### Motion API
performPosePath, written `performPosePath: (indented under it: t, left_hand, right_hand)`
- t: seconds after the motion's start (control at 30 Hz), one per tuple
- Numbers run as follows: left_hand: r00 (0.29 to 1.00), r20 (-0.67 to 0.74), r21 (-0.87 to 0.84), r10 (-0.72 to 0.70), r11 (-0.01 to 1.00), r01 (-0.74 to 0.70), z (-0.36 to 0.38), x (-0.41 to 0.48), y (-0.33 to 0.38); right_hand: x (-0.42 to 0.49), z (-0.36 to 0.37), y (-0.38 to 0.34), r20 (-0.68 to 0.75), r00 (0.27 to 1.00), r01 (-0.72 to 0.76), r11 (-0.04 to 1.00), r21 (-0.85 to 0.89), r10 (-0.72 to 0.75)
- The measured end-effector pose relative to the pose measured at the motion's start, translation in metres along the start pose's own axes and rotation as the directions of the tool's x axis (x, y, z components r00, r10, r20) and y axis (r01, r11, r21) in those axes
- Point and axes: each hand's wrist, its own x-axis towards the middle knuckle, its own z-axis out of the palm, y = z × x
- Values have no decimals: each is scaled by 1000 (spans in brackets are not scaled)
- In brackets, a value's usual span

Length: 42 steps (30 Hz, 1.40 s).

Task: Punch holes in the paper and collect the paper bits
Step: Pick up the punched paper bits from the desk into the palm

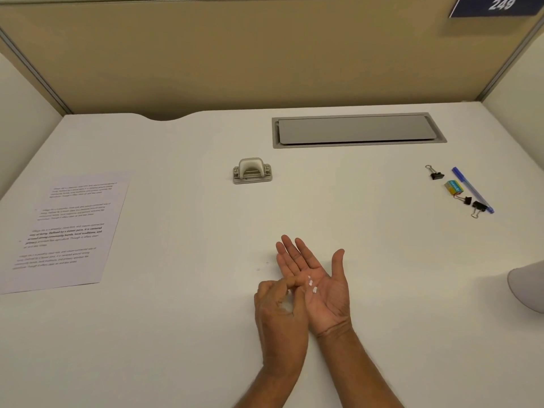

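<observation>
My right hand (pixel 321 287) lies palm up and spread flat near the front middle of the desk (pixel 176 334), working as a tray: a few white bits (pixel 312 285) sit on the palm near the base of the fingers. My left hand (pixel 276 307) is curled beside it, touching its edge, fingertips pinched narrow over the palm; looks like it is dropping or brushing a bit in, but I cannot tell if one is between the tips. Two faint specks (pixel 262 266) on the desk just left of the right hand may be stray bits, too small to be sure. The punch (pixel 252 171) stands alone at the far middle, well apart from both hands, so punching reads as done and collecting is the step in hand. The paper (pixel 63 228) lies flat at the left, set aside out of the way; printed paragraphs, one in bold, too blurred to read. Holes not visible from here. Far right: blue pen (pixel 472 189), three binder clips (pixel 435 173), a small green-yellow box (pixel 454 187) with lettering I cannot read. Grey cable hatch (pixel 357 130) at the far side. Blue tag (pixel 497 5) on the divider reads "249".
</observation>
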Motion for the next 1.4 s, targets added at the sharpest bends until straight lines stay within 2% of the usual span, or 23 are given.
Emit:
performPosePath:
  t: [0.13, 0.27, 0.37, 0.53, 0.77, 1.07, 1.13, 1.27, 1.4]
  left_hand:
    - [996, -84, -18, 34, 999, -36, -17, 8, -9]
    - [980, -172, -36, -100, 995, 95, -37, 28, -23]
    - [984, -123, 10, -126, 992, 129, -44, 44, -35]
    - [998, -55, 178, -33, 983, 42, -45, 61, -44]
    - [1000, -19, 187, 14, 982, -10, -43, 64, -47]
    - [999, 21, 265, -40, 964, 33, -23, 84, -38]
    - [998, 26, 220, -53, 974, 46, -23, 84, -40]
    - [992, 41, -22, -121, 992, 122, -44, 78, -43]
    - [991, 112, -2, -78, 997, 79, -51, 80, -45]
  right_hand:
    - [0, -1, -1, 27, 1000, -11, 999, 35, 10]
    - [-2, -1, -1, 37, 999, -2, 999, 46, 1]
    - [-3, -2, -1, 47, 998, 31, 997, 74, -34]
    - [-7, -1, -2, 43, 997, 66, 993, 95, -70]
    - [-8, 4, -2, 40, 998, 42, 996, 84, -46]
    - [-9, 5, -3, 40, 999, 26, 996, 81, -30]
    - [-9, 4, -3, 39, 999, 27, 996, 80, -30]
    - [-8, 5, -4, 41, 999, 10, 997, 82, -14]
    - [-7, 5, -4, 37, 999, 13, 996, 84, -16]
